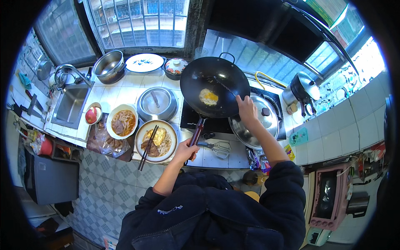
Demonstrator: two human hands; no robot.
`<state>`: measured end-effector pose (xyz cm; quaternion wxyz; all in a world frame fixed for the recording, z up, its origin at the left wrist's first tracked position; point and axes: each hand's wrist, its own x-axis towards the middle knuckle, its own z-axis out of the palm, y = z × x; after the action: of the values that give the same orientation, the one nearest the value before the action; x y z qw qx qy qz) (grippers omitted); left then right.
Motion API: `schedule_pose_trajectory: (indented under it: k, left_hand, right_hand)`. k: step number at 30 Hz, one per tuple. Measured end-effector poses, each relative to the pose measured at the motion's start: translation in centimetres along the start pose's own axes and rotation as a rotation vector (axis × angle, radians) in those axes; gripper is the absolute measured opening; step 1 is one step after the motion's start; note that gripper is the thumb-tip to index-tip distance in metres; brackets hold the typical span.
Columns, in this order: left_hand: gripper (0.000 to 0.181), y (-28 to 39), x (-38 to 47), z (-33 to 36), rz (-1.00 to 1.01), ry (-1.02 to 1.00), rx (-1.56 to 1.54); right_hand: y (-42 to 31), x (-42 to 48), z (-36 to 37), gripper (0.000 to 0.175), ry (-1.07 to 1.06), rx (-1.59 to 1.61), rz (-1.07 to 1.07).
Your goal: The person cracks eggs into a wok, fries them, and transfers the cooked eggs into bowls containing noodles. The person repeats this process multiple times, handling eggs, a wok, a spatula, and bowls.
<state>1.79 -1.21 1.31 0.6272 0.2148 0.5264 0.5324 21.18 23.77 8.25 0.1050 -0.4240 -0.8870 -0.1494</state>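
A large black wok (190,84) is tilted above the stove, and my left hand (185,152) grips its reddish-brown handle (196,132). In the wok lies a fried egg (208,97) with a yellow yolk. My right hand (247,109) is closed around a thin dark utensil (225,86) that reaches into the wok; its far end is hard to make out against the black metal. To the left of the wok handle stands a plate of noodles (168,146) with meat and a fried egg, chopsticks (148,147) resting across it.
A noodle soup bowl (135,114), a bowl with cut apple (91,115) and a lidded metal pot (157,117) stand left, near the sink (70,106). A steel wok lid (265,123) lies under my right forearm. Kitchen scissors (220,149) lie at the counter's front.
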Motion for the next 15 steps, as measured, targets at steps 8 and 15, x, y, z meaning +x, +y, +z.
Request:
schedule_pose_trajectory:
  k: [8,15]
  left_hand:
    - [0.020,-0.3,0.4,-0.8,-0.025,-0.029,0.035]
    - [0.023,0.3,0.2,-0.8,-0.019,-0.034,0.024]
  right_hand:
    - [-3.9,-6.0,0.8,0.046,-0.302,0.273,0.166]
    - [-5.8,-6.0,-1.1,0.046,-0.315,0.287,0.184]
